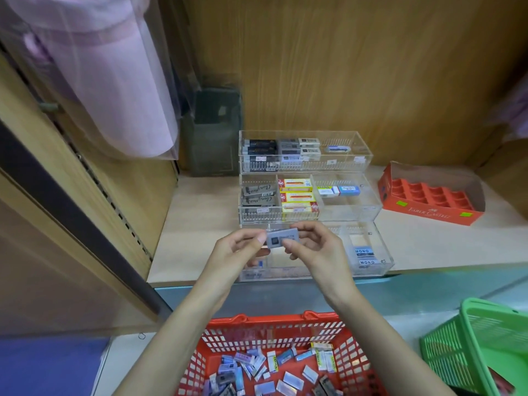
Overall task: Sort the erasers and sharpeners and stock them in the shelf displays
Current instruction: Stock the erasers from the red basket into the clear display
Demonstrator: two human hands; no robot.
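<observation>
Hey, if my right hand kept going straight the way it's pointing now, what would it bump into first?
Probably the left hand, pinching the other end of the grey eraser your right hand holds. Beyond lies the middle acrylic tray; depth is unclear.

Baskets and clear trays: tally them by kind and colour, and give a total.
Clear trays: 3
Red basket: 1
Green basket: 1
Total: 5
</observation>
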